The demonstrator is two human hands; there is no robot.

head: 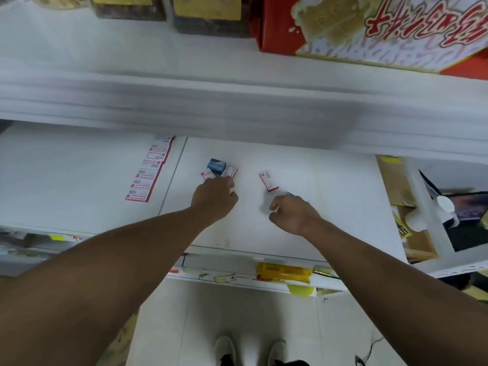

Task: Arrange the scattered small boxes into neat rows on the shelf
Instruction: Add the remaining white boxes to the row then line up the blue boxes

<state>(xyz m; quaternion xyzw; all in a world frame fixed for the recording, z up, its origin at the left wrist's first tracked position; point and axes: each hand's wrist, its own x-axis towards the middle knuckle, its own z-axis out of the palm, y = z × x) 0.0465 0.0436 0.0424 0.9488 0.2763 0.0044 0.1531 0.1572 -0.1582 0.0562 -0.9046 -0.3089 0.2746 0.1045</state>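
While your left hand (214,197) curls its fingers down over the near edge of a small cluster of boxes, the fingertips are hidden behind the knuckles, so you cannot tell whether they pinch a box or only rest on it. That cluster sits just beyond your knuckles: a blue box (217,166) at the far side, a white box with red trim (230,171) touching it on the right, and another red-and-white box (207,175) at the left, partly covered by your hand. Your right hand (290,212) is loosely curled near the middle of the white shelf (330,207), thumb and forefinger drawn close together; a sliver of something blue (291,194) shows at its far edge, too small to identify, and you cannot tell whether it is gripped. Between your two hands, a little farther back, a lone red-and-white box (268,181) lies flat and tilted, apart from both hands. Far to the left, past a seam in the shelf, a row of red-and-white boxes (149,172) runs in a neat line from near to far, edges touching. Above, a blurred upper shelf edge (237,107) crosses the view, with a red carton (369,30) standing on it at the right. Below the shelf's near lip hangs a yellow packet (284,272), and your white shoes (224,350) stand on the pale floor.
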